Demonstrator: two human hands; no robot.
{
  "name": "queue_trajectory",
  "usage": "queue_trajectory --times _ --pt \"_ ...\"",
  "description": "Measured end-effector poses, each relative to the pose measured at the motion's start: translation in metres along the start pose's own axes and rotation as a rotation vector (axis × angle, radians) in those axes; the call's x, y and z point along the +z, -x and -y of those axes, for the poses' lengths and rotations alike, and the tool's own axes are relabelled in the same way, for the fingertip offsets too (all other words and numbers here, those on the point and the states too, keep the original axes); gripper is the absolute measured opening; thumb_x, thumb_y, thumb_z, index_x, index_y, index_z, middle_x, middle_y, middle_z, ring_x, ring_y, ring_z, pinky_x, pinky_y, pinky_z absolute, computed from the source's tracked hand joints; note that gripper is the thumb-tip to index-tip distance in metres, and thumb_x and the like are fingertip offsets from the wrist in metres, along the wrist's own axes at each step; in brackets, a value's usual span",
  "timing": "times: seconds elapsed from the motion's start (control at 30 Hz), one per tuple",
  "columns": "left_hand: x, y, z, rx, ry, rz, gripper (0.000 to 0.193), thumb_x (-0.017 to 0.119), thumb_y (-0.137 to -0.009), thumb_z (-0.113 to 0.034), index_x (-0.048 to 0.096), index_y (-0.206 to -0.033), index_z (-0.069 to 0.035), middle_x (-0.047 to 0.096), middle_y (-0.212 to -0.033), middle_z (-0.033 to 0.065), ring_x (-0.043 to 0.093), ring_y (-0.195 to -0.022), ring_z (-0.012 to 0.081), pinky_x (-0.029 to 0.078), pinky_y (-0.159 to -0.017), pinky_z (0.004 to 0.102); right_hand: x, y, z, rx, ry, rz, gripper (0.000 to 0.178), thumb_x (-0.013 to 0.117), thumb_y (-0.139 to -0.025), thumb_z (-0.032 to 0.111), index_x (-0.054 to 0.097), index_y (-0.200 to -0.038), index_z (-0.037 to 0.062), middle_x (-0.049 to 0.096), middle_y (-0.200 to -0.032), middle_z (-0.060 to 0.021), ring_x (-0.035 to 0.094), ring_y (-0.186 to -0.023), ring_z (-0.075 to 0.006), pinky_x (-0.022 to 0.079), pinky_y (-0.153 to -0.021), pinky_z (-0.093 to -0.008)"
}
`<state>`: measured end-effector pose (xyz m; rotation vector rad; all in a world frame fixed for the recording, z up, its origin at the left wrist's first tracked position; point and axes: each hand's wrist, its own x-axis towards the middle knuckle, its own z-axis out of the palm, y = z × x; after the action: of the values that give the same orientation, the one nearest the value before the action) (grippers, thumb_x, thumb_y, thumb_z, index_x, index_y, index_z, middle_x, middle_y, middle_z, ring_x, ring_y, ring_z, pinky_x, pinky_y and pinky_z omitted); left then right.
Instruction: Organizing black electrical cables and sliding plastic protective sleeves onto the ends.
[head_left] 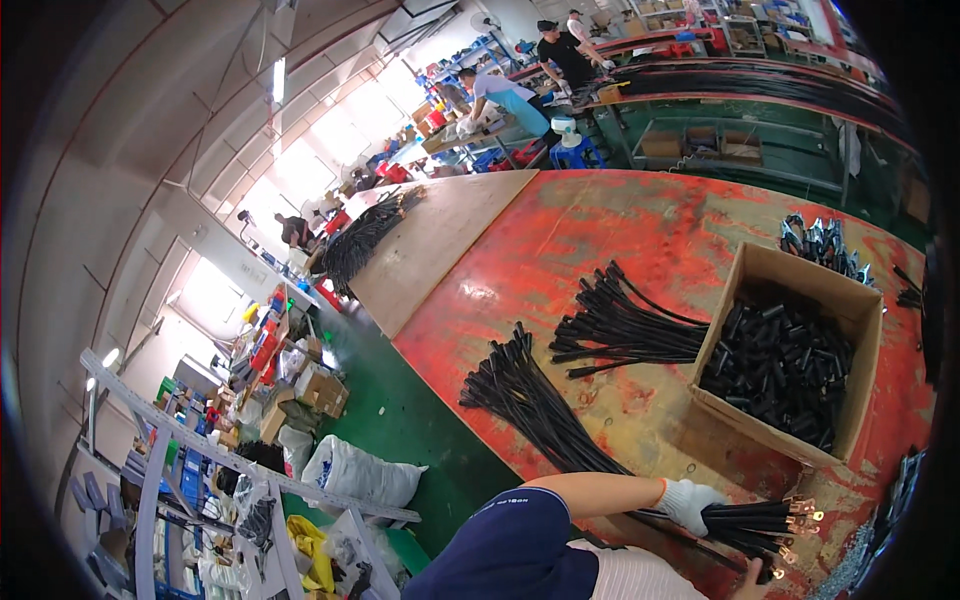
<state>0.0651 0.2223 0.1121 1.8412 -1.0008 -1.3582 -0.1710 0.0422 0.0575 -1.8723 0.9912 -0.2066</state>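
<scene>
Head view: left arm comes in from the lower edge, dark blue short sleeve, forearm bare and laid nearly flat toward the right. Left hand [688, 505], in a white knit glove, is palm-down on a bundle of black cables [745, 519], fingers closed round it. Right hand [748, 581], at the bottom edge, shows only partly; its fingers are by a cable end, grip can't be told.

The held bundle is low on the worktop [600, 220], near its closest edge, copper lugs [803, 512] pointing right. Lugs look flat, ring-like, shiny. The cables run back under the forearm to a fanned spread of black ends on the left.

Open cardboard box [815, 280] on the right of the worktop, tan, straight-sided, well filled with short black plastic tubes [775, 370], jumbled. A second cable bundle [630, 325] lies beside the box, ends fanned left. Metal clamps [825, 243] sit behind the box.

Worktop surface: red paint, worn and scuffed to bare tan patches. Pale smooth board [450, 245] at the far left end, more black cables [368, 238] heaped on it. White sack [365, 472], crinkled and bulging, on the green floor [440, 430].
</scene>
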Motion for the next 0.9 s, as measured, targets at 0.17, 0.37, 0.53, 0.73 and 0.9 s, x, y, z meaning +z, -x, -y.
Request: queue_trajectory --times 0.17,0.37,0.53,0.73,0.9 --pt "0.000 0.000 -0.001 -0.036 -0.137 -0.104 0.046 0.068 -0.068 -0.025 0.060 -0.110 -0.008 0.067 -0.093 0.0141 0.066 -0.087 0.0280 0.051 -0.077 0.0369 0.065 -0.001 -0.010 0.277 -0.336 0.139 0.068 0.059 -0.089 0.053 0.057 -0.121 -0.0068 0.064 -0.109 -0.0253 0.059 -0.098 -0.0336 0.045 -0.089 -0.0397" --pt "-0.005 -0.013 0.001 -0.068 -0.098 -0.220 0.053 0.065 -0.071 -0.022 0.058 -0.122 -0.013 0.068 -0.098 0.0137 0.065 -0.092 0.0282 0.049 -0.081 0.0370 0.076 0.001 -0.007 0.017 0.007 0.466 0.053 0.062 -0.090 0.042 0.061 -0.111 -0.0073 0.064 -0.107 -0.0261 0.059 -0.102 -0.0345 0.044 -0.091 -0.0392" --pt "-0.006 -0.021 0.014 -0.017 -0.010 -0.139 0.062 0.067 -0.072 -0.026 0.052 -0.130 -0.009 0.067 -0.102 0.0158 0.065 -0.094 0.0276 0.049 -0.083 0.0348 0.071 0.000 -0.010 -0.117 -0.121 0.533 0.046 0.061 -0.091 0.028 0.052 -0.126 -0.0015 0.057 -0.122 -0.0215 0.052 -0.116 -0.0308 0.038 -0.100 -0.0359" --pt "-0.005 -0.010 0.005 -0.028 -0.053 -0.073 0.062 0.069 -0.072 -0.032 0.054 -0.127 -0.007 0.067 -0.103 0.0171 0.064 -0.095 0.0283 0.048 -0.085 0.0353 0.048 -0.027 -0.037 -0.040 -0.512 0.273 0.048 0.056 -0.095 0.015 0.041 -0.137 -0.0035 0.050 -0.135 -0.0171 0.046 -0.123 -0.0262 0.032 -0.107 -0.0345" --pt "-0.006 -0.023 0.025 0.040 -0.024 0.006 0.061 0.070 -0.075 -0.031 0.054 -0.127 -0.003 0.066 -0.109 0.0160 0.062 -0.100 0.0247 0.047 -0.089 0.0349 0.029 -0.042 -0.053 -0.028 -0.748 -0.108 0.041 0.061 -0.091 0.010 0.051 -0.129 0.0028 0.059 -0.104 -0.0019 0.056 -0.076 -0.0114 0.048 -0.063 -0.0205"
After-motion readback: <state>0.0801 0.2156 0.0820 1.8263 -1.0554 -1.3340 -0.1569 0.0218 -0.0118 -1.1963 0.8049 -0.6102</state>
